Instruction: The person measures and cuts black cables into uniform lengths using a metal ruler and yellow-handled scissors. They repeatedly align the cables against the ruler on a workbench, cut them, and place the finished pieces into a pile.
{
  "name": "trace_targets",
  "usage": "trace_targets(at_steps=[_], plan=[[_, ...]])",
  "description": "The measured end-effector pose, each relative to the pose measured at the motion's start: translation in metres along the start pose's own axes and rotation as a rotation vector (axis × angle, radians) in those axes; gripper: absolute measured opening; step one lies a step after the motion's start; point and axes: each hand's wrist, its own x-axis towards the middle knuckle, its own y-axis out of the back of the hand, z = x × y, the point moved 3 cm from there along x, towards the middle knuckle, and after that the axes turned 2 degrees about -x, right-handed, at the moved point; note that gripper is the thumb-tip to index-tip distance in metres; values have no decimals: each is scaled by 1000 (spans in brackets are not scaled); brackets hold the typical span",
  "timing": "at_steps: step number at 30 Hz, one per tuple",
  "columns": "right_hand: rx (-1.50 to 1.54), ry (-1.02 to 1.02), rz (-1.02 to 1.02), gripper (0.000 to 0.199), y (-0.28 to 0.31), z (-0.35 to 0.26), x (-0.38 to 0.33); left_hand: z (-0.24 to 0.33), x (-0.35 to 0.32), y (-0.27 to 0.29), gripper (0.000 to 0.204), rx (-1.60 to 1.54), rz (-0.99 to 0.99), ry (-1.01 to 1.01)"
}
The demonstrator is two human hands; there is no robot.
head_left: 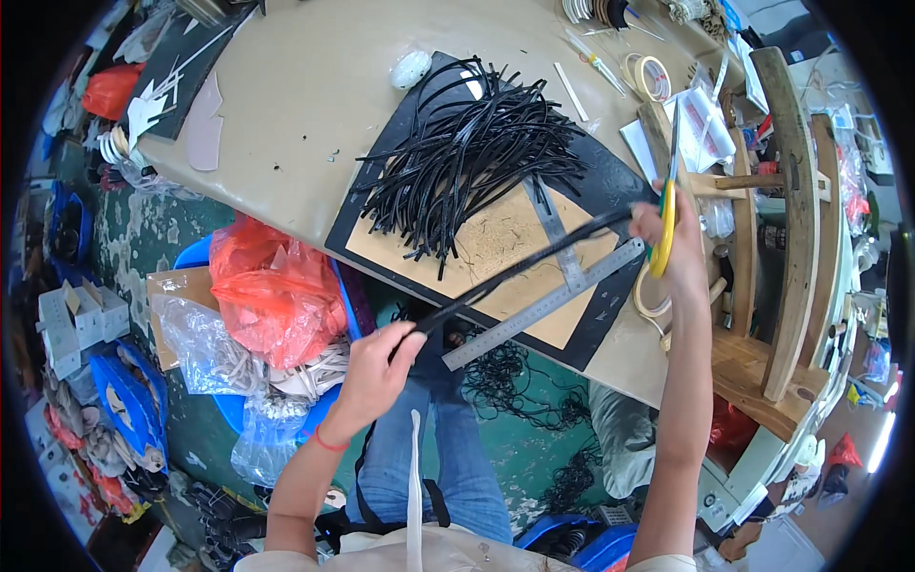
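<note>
Black cords (548, 252) are stretched diagonally across the center of the frame, their long axis running from the closed grip of the left hand (372, 378) up to the right hand (684, 252), where yellow-handled scissors (665, 232) are also clasped.

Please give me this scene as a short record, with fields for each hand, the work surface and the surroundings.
Left hand: fingers closed on the near end of a long black strand
Right hand: holds yellow-handled scissors, blades pointing away from the person, and the strand's far end
Strand: stretched between both hands, above the board
Board: tan with a black border, on the table
On board: pile of black strips; steel ruler
Left side: blue tub with red plastic bag
</note>
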Motion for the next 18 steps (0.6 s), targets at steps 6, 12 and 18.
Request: trace_targets(at_steps=[6,12,18], plan=[[-29,41,25,55,-20,4,42,-29,30,-17,23,-97,-25,145],[-339,110,140,61,-7,17,36,-25,41,-17,26,-126,-127,268],[-691,332,45,55,-22,15,-84,-31,39,-16,29,-194,-165,239]])
